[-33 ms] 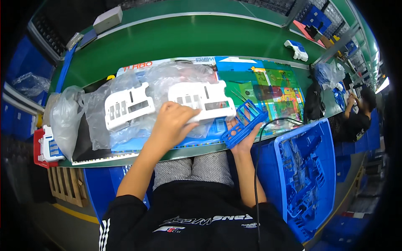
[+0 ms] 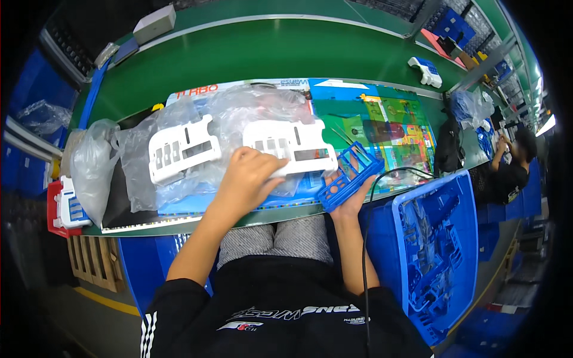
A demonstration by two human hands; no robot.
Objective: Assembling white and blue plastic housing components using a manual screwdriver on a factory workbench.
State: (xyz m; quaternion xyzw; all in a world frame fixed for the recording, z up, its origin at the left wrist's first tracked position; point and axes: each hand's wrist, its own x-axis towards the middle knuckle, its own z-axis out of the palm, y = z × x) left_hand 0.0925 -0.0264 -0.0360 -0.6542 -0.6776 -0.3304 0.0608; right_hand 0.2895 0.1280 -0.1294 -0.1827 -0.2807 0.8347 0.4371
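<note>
My left hand (image 2: pixel 250 179) grips the near edge of a white plastic housing (image 2: pixel 285 134) with slots and rectangular openings, its thumb and fingers pinched along the rim. A second white housing (image 2: pixel 185 153) of the same shape lies to its left on clear plastic bags (image 2: pixel 230 107). In my right hand (image 2: pixel 351 203) is a blue plastic frame (image 2: pixel 346 185) with oblong openings and round holes, held tilted from below just right of the white housing. Most of that hand's fingers are hidden behind the frame.
A blue bin (image 2: pixel 397 256) of blue plastic parts stands at the right, with a black cable (image 2: pixel 366 256) hanging beside it. A filled plastic bag (image 2: pixel 92 170) and a red tray (image 2: pixel 55 209) sit left. Farther right, a co-worker (image 2: pixel 513 158) sits at the bench.
</note>
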